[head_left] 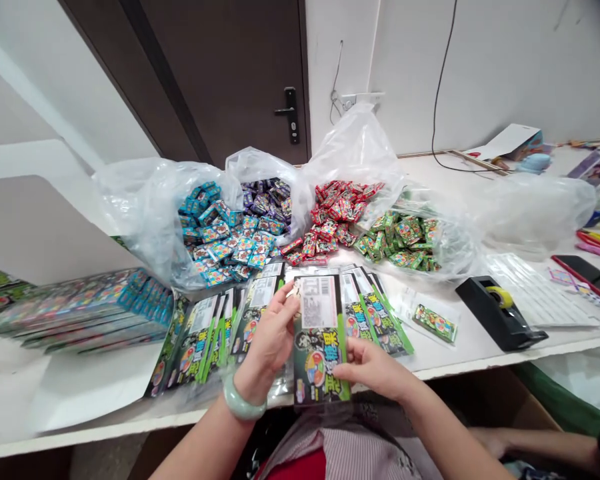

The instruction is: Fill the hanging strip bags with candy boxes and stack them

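Two hands (269, 337) at lower centre, fingers (347, 369) closed on a barcoded card packet (320, 340) above the worktop (460, 360); risk: dropped packet from a slack pinch, fanned packets (380, 320) beside it knocked out of line.

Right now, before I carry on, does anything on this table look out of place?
One thing stands out: a small green packet lies tilted by itself in a clear sleeve, set apart to the right of the green-and-black card held by your left hand and right hand.

Bright even light, bowed wide-angle edges
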The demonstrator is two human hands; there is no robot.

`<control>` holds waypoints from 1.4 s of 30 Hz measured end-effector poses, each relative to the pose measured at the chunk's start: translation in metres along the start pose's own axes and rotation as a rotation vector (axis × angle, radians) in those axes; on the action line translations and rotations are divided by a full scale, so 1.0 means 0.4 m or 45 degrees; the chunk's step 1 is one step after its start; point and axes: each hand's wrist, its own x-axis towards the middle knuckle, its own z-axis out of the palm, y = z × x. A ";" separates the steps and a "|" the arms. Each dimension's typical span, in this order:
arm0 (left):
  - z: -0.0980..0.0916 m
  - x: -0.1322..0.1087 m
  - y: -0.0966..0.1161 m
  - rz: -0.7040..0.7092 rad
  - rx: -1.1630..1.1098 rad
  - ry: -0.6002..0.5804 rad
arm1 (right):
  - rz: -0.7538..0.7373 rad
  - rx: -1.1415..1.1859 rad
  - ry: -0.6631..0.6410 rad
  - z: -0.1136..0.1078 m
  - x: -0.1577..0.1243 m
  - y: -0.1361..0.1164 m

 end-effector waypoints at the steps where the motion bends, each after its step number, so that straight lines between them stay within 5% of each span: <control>1: -0.009 -0.007 -0.007 -0.031 0.006 -0.046 | -0.031 0.002 -0.014 -0.005 -0.008 -0.003; 7: -0.038 -0.071 -0.100 0.033 0.205 -0.234 | -0.338 -0.163 0.572 -0.029 -0.031 -0.043; 10: -0.050 -0.094 -0.113 0.117 0.345 -0.301 | -0.387 -0.292 0.675 -0.017 -0.041 -0.040; 14: -0.081 -0.101 -0.096 0.148 0.710 -0.376 | -0.395 -0.511 0.596 -0.008 -0.060 -0.008; 19: -0.087 -0.075 -0.094 0.322 1.036 -0.254 | -0.328 -0.572 0.632 -0.031 -0.052 0.022; 27: -0.023 -0.015 -0.012 0.329 0.812 -0.259 | -0.412 -0.462 0.667 -0.032 -0.024 -0.090; 31: -0.049 -0.033 -0.031 0.308 0.919 -0.277 | -0.271 -0.477 0.566 -0.034 -0.025 -0.055; 34: -0.068 -0.049 -0.058 0.316 0.918 -0.275 | -0.352 -0.617 0.576 -0.030 -0.025 -0.028; 37: -0.067 -0.055 -0.060 0.239 0.776 -0.265 | -0.484 -0.697 0.610 -0.023 -0.021 -0.034; 42: -0.060 -0.061 -0.034 0.096 0.618 -0.269 | -0.427 -0.506 0.592 -0.013 -0.025 -0.063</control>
